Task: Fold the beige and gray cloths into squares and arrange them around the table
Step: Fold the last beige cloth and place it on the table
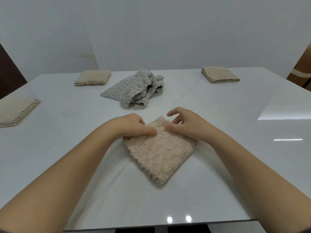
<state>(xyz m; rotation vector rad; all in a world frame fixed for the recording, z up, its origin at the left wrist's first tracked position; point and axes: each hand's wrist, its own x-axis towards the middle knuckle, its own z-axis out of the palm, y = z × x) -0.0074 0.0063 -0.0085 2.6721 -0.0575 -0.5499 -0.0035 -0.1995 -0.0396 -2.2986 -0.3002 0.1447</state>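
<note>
1. Beige cloth [159,152], folded to a rough square, lies flat on the near middle of the white table [235,165], turned so one corner points at the person and the opposite corner points away.
2. The left hand [133,125] sits on the cloth's far-left edge. Its fingers are curled over that edge and its thumb is laid on top, so it grips the fabric.
3. The right hand [186,123] is at the far corner. Its thumb tip is on the cloth and its curled fingers close against the corner in a pinch, with the forefinger lifted clear.
4. The two thumbs nearly meet on the cloth's upper face, and both forearms reach in from the near edge.
5. Beyond the hands, in the table's middle, the gray cloths [136,89] lie in a loose, crumpled heap, unfolded.
6. Three finished pieces are set out: a far-left beige square [92,78], a far-right beige square [219,75], and a left-edge beige square [15,111], all well apart.
7. A plain pale wall [151,31] stands behind the table.
</note>
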